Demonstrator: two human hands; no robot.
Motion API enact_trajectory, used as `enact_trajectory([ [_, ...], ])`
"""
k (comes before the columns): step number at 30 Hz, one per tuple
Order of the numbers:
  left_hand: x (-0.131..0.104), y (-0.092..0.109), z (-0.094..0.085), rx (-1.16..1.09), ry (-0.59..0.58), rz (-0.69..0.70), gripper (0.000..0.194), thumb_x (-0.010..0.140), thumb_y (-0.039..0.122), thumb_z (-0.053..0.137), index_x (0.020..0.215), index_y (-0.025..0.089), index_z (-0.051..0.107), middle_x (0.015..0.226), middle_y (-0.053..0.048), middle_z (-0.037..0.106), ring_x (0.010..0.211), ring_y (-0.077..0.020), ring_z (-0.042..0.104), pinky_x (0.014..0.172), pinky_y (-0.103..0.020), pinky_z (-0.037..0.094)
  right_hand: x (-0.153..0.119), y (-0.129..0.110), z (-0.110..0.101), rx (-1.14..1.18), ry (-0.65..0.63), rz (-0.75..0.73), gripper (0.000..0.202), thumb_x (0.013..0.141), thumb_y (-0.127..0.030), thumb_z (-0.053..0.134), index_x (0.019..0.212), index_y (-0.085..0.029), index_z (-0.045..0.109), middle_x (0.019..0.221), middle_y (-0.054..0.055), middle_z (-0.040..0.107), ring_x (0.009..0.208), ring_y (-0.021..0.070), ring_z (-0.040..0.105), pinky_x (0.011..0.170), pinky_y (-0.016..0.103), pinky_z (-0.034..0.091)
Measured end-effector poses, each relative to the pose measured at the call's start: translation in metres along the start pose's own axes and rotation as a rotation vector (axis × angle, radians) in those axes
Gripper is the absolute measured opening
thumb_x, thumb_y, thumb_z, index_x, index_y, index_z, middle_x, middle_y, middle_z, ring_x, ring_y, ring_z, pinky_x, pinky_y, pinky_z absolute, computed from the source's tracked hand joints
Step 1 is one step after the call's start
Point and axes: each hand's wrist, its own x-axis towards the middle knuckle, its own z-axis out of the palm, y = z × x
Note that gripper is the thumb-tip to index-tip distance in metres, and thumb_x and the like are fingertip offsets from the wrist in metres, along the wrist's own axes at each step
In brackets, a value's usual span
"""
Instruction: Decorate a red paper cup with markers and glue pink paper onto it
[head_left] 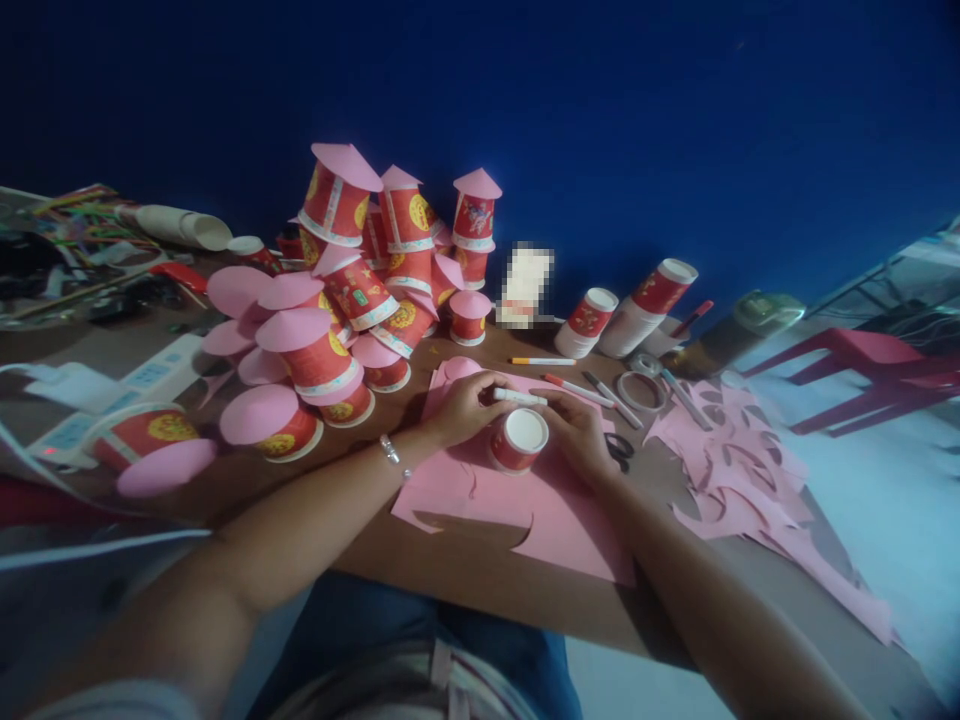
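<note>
Between my left hand (471,405) and my right hand (581,430) is a short white stick (520,397), much like a marker; its exact kind is unclear. The fingers of both hands are closed on it, one hand at each end. Just below the stick, a red paper cup (517,458) with a white top stands on a pink paper sheet (570,530) that has rounded pieces cut out. Black scissors (619,450) lie beside my right hand, partly hidden by it.
Red paper cups with pink cone roofs (330,200) are piled at left. A power strip (112,400) lies near them. Cup stacks (649,305), markers (544,361), a tape roll (641,390) and pink paper scraps (750,470) are at right. A red stool (862,360) stands beyond.
</note>
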Motion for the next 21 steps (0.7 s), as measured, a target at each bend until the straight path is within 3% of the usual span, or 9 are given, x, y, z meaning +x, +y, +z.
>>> enact_trajectory([
  [10, -0.0003, -0.0028, 0.0008, -0.074, -0.015, -0.068, 0.031, 0.090, 0.042, 0.081, 0.103, 0.016, 0.076, 0.104, -0.010, 0.080, 0.093, -0.0203, 0.072, 0.085, -0.034, 0.058, -0.0005, 0.0024, -0.0025, -0.017, -0.001, -0.051, 0.044, 0.084, -0.060, 0.086, 0.107, -0.022, 0.084, 0.101, 0.010, 0.086, 0.091, 0.0290, 0.080, 0.082, 0.044, 0.065],
  [16, -0.0012, -0.0011, -0.0006, -0.056, -0.011, -0.101, 0.035, 0.088, 0.050, 0.080, 0.093, 0.016, 0.074, 0.089, -0.006, 0.076, 0.080, -0.0184, 0.067, 0.075, -0.033, 0.053, -0.0009, 0.0075, -0.0046, -0.103, 0.024, -0.095, 0.042, 0.087, -0.056, 0.084, 0.110, -0.021, 0.085, 0.100, 0.010, 0.086, 0.085, 0.0273, 0.078, 0.077, 0.041, 0.062],
  [21, -0.0010, 0.0004, 0.0003, -0.020, -0.002, -0.110, 0.034, 0.088, 0.050, 0.081, 0.092, 0.016, 0.074, 0.091, -0.007, 0.077, 0.083, -0.0197, 0.068, 0.077, -0.034, 0.055, -0.0023, 0.0033, -0.0034, -0.099, 0.006, -0.083, 0.039, 0.087, -0.056, 0.083, 0.107, -0.022, 0.085, 0.099, 0.010, 0.086, 0.086, 0.0278, 0.078, 0.077, 0.042, 0.062],
])
